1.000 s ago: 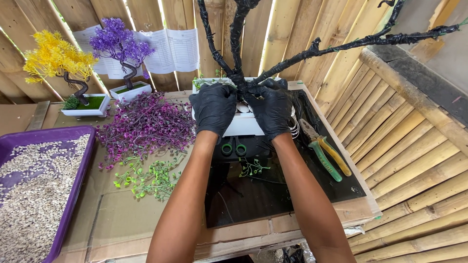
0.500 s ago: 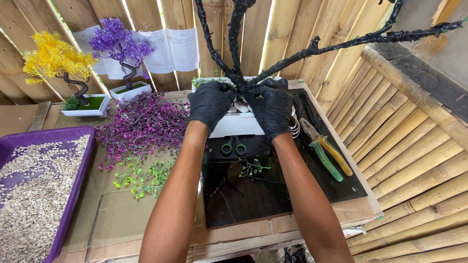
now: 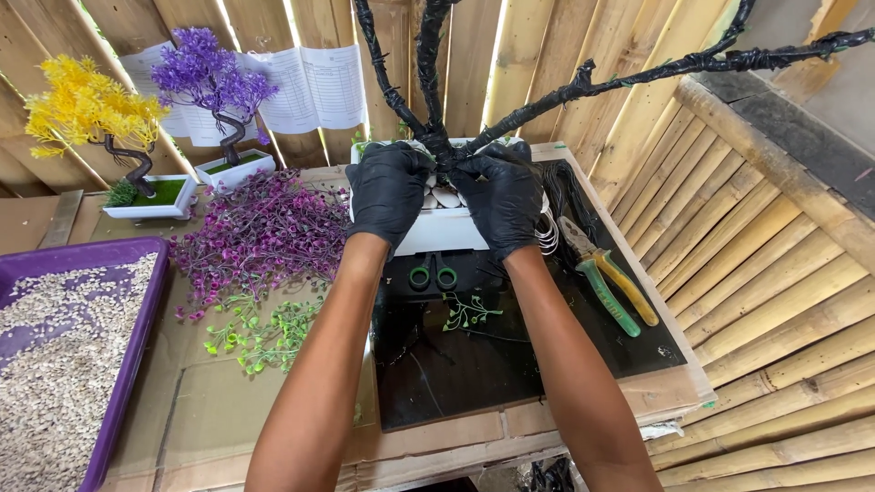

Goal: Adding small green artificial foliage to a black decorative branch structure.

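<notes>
Black gloves, black branches — bright foliage alongside

White pot (image 3: 447, 232), black-wrapped tree trunk (image 3: 437, 137), black-gloved left hand (image 3: 387, 191) and right hand (image 3: 503, 196); purple tray (image 3: 137, 328) of pale pebbles, purple-pink leaf pile (image 3: 260, 232), yellow bonsai (image 3: 87, 109) — green-and-yellow pliers (image 3: 611, 287).

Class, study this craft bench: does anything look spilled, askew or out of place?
Nothing looks damaged. The purple foliage and green sprigs lie loose across the cardboard, and one sprig sits alone on the black mat. That is working clutter, not a spill.
</notes>
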